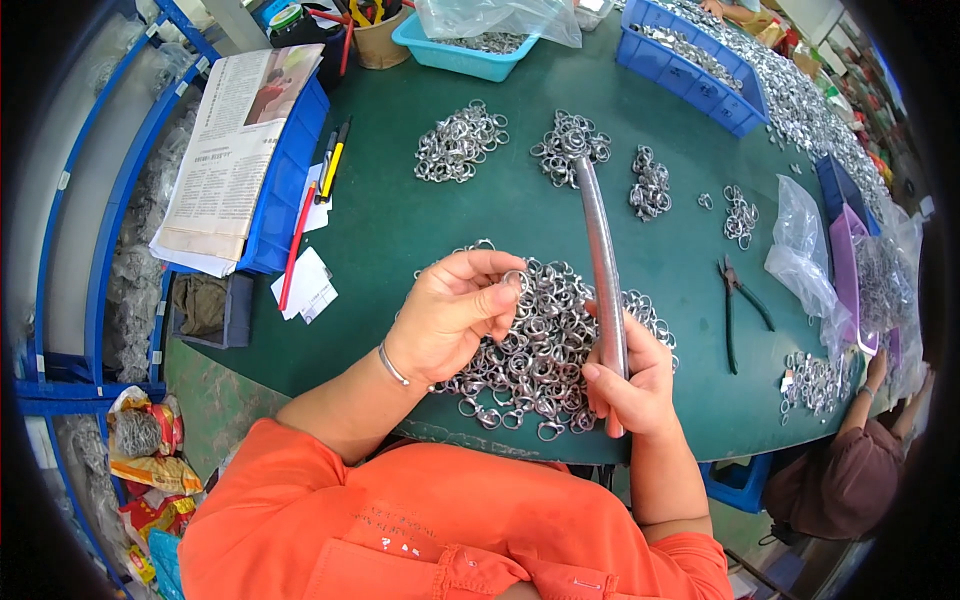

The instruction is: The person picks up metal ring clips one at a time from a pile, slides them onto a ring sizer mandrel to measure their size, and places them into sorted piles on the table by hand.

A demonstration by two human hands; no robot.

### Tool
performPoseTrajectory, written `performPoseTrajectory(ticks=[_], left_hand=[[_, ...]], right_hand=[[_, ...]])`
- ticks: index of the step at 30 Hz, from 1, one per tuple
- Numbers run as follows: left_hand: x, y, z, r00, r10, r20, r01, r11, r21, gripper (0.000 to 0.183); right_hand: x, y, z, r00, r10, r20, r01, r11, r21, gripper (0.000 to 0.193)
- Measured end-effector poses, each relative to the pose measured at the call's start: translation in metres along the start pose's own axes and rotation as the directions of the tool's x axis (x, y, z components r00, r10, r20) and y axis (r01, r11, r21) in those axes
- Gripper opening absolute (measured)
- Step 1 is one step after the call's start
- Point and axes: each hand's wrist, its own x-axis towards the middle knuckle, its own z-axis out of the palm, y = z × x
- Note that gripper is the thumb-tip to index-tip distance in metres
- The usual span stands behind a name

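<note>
My left hand pinches a small silver ring between thumb and fingers. In my right hand is a long, tapered metal ring mandrel, gripped near its thick lower end and pointing away from me. Its narrow tip overlaps a small pile of rings in the view; whether it touches them I cannot tell. Beneath and between both hands spreads a large heap of silver rings on the green table. The ring and the mandrel are apart.
Smaller ring piles lie farther back. Pliers and a plastic bag are right. Newspapers cover a blue bin at left, beside pens. A blue tray stands far right; another person sits at right.
</note>
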Motion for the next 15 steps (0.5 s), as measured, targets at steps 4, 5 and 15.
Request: performPoseTrajectory(ticks=[4,5,15], left_hand=[[0.000,-0.001,0.010,0.982,0.086,-0.167,-0.055,0.982,0.182,0.023],[0.001,0.000,0.012,0.975,0.068,-0.214,-0.039,0.990,0.137,0.022],[0.003,0.006,0.007,0.953,0.079,-0.292,-0.054,0.994,0.092,0.015]], right_hand=[[0.000,-0.004,0.000,1.000,0.021,-0.003,-0.022,0.997,-0.069,0.053],[0.000,-0.003,0.000,1.000,0.028,-0.007,-0.029,0.998,-0.051,0.052],[-0.008,-0.005,0.003,0.997,-0.055,0.048,0.057,0.998,-0.028,0.055]])
